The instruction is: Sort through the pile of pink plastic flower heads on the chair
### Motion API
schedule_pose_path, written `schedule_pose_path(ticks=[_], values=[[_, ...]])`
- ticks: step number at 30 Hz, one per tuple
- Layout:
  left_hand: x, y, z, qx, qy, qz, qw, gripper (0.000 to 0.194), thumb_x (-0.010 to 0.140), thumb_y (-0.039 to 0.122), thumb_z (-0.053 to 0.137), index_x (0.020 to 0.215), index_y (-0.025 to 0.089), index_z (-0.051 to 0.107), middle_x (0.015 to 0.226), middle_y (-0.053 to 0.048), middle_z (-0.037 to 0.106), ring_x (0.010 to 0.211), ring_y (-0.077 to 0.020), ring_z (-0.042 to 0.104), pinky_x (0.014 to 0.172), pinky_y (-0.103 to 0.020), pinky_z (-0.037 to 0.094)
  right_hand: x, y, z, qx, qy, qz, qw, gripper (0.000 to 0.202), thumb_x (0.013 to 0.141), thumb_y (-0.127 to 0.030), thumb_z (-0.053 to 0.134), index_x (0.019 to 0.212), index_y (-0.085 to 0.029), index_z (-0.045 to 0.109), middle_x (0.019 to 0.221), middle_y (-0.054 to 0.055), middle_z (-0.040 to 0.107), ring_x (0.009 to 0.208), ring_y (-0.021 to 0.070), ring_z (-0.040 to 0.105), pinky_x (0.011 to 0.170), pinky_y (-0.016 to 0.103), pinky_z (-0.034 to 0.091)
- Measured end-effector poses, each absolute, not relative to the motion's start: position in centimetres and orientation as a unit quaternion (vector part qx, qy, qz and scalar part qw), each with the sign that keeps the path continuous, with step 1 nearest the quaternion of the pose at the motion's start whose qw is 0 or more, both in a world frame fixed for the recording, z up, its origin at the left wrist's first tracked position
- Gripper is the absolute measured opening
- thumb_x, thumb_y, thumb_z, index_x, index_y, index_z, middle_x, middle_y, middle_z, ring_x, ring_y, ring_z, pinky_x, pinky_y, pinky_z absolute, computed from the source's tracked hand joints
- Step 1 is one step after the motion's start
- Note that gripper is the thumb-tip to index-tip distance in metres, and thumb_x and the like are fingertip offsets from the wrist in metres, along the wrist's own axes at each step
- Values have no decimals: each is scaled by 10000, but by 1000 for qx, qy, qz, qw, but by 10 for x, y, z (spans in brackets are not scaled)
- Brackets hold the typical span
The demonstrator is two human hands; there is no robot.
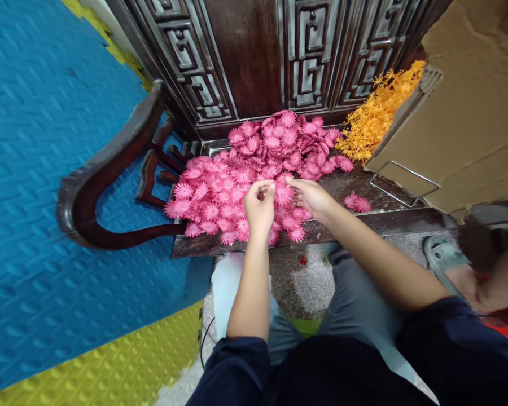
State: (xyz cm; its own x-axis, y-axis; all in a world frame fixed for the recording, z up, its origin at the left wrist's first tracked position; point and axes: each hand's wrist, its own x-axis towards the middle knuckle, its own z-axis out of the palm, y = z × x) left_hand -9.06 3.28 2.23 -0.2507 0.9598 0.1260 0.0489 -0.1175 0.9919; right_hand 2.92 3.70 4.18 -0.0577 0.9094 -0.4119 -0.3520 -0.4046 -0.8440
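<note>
Both bare hands meet over a heap of pink artificial flowers (220, 194) on a dark wooden bench seat (334, 189). My left hand (259, 207) is closed, with its thumb and index finger curled into a pinch; whatever lies between the tips is too small to make out. Just to its right, my right hand (314, 198) points inward, its thumb and index finger brought together close to the left fingertips. A pink flower (284, 194) shows right below those fingers; whether they touch it is unclear.
Orange plastic flower pieces (366, 124) are piled behind a cardboard sheet (461, 124) with a wire handle (400, 190). Two loose pink flowers (357, 202) lie at right. A curved armrest (78, 194) bounds the left, beside blue foam matting (25, 197). Another person's sandalled foot (446, 259) is at right.
</note>
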Motion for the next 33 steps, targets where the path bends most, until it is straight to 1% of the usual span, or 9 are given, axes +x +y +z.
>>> schedule_pose_path(ticks=[4, 8, 11, 14, 17, 19, 21, 27, 33], values=[[-92, 31, 25, 509, 554, 578, 315, 82, 766, 193, 563, 814, 164, 623, 812, -28, 660, 753, -117, 590, 726, -236, 450, 30, 36, 45, -481, -295, 695, 446, 144, 643, -263, 703, 657, -163, 601, 538, -45, 581, 492, 71, 528, 537, 213, 393], [-93, 30, 29, 536, 573, 562, 262, 100, 791, 207, 541, 842, 170, 620, 830, -28, 656, 780, -129, 589, 758, -259, 446, 28, 34, 46, -500, -309, 677, 443, 71, 681, -155, 649, 623, -153, 608, 530, -43, 598, 493, 71, 559, 539, 202, 401], [-93, 27, 32, 580, 604, 524, 155, 110, 771, 253, 586, 848, 192, 637, 880, -34, 627, 888, -167, 561, 853, -311, 411, 27, 33, 47, -521, -315, 650, 455, 110, 710, -89, 599, 618, -145, 622, 537, -51, 604, 476, 45, 544, 513, 176, 374], [-92, 22, 37, 616, 625, 474, 69, 139, 734, 296, 639, 846, 217, 661, 896, -44, 590, 914, -200, 525, 885, -353, 377, 26, 33, 47, -525, -282, 654, 466, 131, 733, -86, 574, 629, -151, 618, 556, -56, 612, 465, 40, 547, 523, 175, 388], [-90, 18, 41, 639, 626, 446, 45, 122, 741, 298, 634, 835, 226, 665, 835, -39, 590, 857, -206, 521, 849, -362, 370, 25, 34, 47, -520, -250, 660, 480, 118, 744, -100, 563, 655, -158, 614, 581, -52, 624, 479, 51, 569, 574, 194, 429], [-89, 19, 41, 648, 618, 443, 54, 88, 752, 289, 622, 796, 219, 653, 778, -28, 597, 818, -199, 527, 830, -358, 370, 25, 35, 47, -515, -244, 657, 493, 111, 743, -100, 559, 663, -157, 610, 591, -49, 628, 494, 55, 580, 602, 200, 443], [-89, 20, 38, 653, 605, 447, 93, 75, 756, 281, 616, 758, 209, 637, 745, -17, 602, 780, -183, 536, 804, -341, 385, 25, 35, 47, -506, -248, 658, 499, 107, 734, -96, 560, 658, -154, 606, 588, -46, 628, 503, 52, 581, 614, 196, 444], [-88, 26, 29, 607, 572, 497, 237, 120, 739, 264, 623, 823, 182, 649, 798, -31, 625, 751, -142, 574, 747, -279, 449, 28, 34, 46, -498, -268, 667, 484, 105, 723, -110, 553, 654, -165, 610, 569, -54, 626, 495, 56, 571, 584, 192, 428], [-91, 28, 27, 544, 555, 531, 337, 126, 716, 258, 639, 795, 171, 685, 794, -33, 672, 741, -133, 608, 748, -274, 472, 32, 35, 47, -492, -293, 677, 461, 25, 677, -162, 628, 672, -183, 641, 604, -47, 638, 543, 62, 567, 571, 199, 402]])
